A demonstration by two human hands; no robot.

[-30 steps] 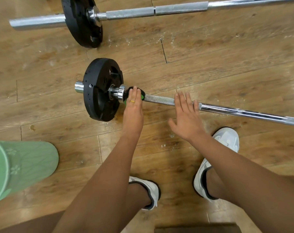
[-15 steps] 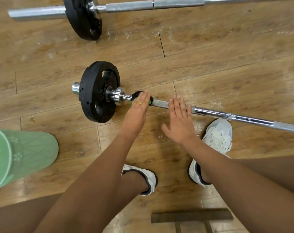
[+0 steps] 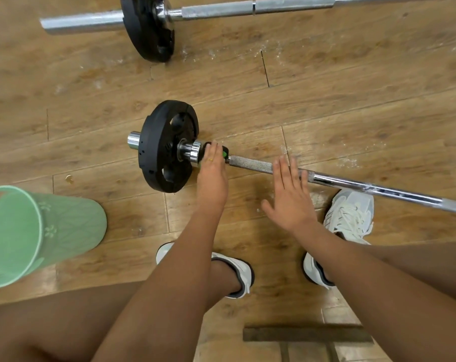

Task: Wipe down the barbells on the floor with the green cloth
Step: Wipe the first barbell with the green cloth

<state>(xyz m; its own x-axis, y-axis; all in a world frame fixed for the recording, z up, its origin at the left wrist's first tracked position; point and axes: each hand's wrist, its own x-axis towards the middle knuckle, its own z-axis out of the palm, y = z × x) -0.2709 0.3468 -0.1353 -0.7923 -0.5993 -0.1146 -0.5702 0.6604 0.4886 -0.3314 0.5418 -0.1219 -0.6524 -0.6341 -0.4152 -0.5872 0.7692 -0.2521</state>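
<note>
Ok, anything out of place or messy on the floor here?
White powdery flecks lie scattered on the wooden floor beside the near barbell and below the far barbell. A small pale chip mars one plank. Nothing else.

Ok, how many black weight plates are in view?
2. One plate on the near barbell beside the left hand, the other plate on the far barbell at top. More may sit on the bars' unseen ends.

Head view, steeply down, floor [image 3: 352,105] near
</note>
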